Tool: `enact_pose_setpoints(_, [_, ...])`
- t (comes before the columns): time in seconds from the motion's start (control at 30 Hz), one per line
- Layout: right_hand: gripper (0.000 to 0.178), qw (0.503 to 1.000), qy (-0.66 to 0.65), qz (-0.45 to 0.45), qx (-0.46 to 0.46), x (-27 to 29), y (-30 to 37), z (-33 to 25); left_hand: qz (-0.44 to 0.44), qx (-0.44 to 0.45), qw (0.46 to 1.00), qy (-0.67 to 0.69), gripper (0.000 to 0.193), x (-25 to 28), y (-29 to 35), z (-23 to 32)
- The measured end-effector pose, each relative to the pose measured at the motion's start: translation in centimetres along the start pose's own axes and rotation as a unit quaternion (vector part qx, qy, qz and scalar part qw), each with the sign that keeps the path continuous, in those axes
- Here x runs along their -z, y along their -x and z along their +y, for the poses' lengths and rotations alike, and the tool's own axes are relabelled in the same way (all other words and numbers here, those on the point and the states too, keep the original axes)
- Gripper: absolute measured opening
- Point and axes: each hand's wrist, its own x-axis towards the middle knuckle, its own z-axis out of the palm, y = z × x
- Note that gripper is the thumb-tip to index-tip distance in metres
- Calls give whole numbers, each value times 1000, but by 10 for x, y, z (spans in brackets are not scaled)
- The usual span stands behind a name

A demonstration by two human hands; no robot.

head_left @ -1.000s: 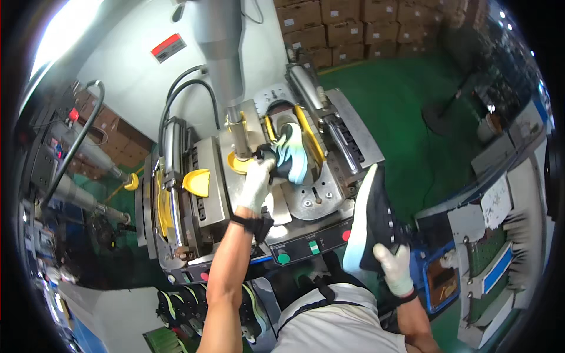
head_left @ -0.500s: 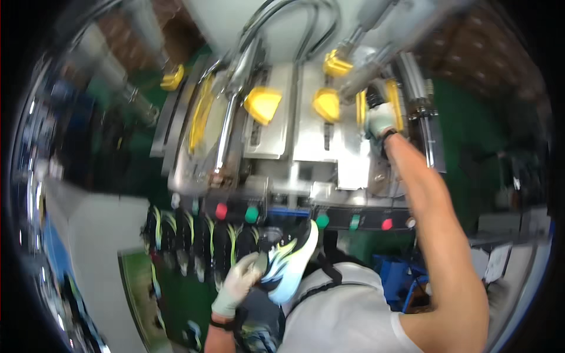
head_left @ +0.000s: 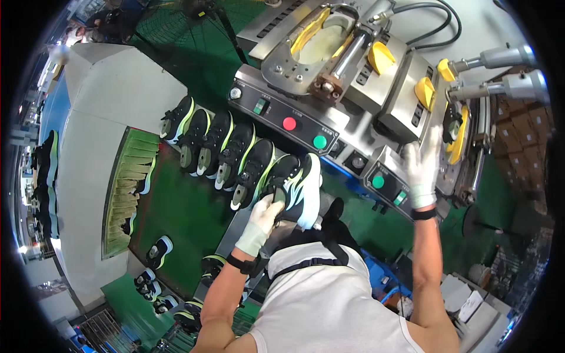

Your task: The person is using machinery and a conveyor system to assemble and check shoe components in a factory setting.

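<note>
My left hand (head_left: 263,219), in a pale glove, is closed around the heel end of a black sports shoe (head_left: 306,191) with a white-and-light-blue sole and yellow-green streaks. A grey last sticks out of the shoe's opening at my fingers. My right hand (head_left: 424,165), also gloved, hovers over the front of a metal pressing machine (head_left: 382,88) with its fingers stretched and apart, holding nothing. Just beyond it, a black shoe on a grey last (head_left: 452,122) stands beside a yellow pad (head_left: 459,138) in the right-hand station.
Several black shoes on lasts (head_left: 238,156) form a row left of the machine. A control panel (head_left: 288,120) with red and green buttons runs along its front. At the left, a white tunnel-like housing (head_left: 106,88) has a strip curtain (head_left: 126,188). A fan (head_left: 194,23) stands behind.
The view has swung toward the left, bringing the shoe row and housing further in. My right hand has drawn back from the right station and its shoe. My left hand keeps its shoe.
</note>
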Motion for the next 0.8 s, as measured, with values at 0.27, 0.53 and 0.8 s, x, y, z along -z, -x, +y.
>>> enact_pose_setpoints(0.27, [110,976,13,-210,-50,-57,116,-33,-47,-50,972,-227,42,1,21,7])
enact_pose_setpoints(0.53, [75,642,-597,-252,-410,-2,210,-124,-99,-104,958,-247,64,-51,81,-50])
enact_pose_setpoints(0.8, [41,381,-651,-324,-571,104,276,-117,-170,-264,883,-350,42,-77,54,-84])
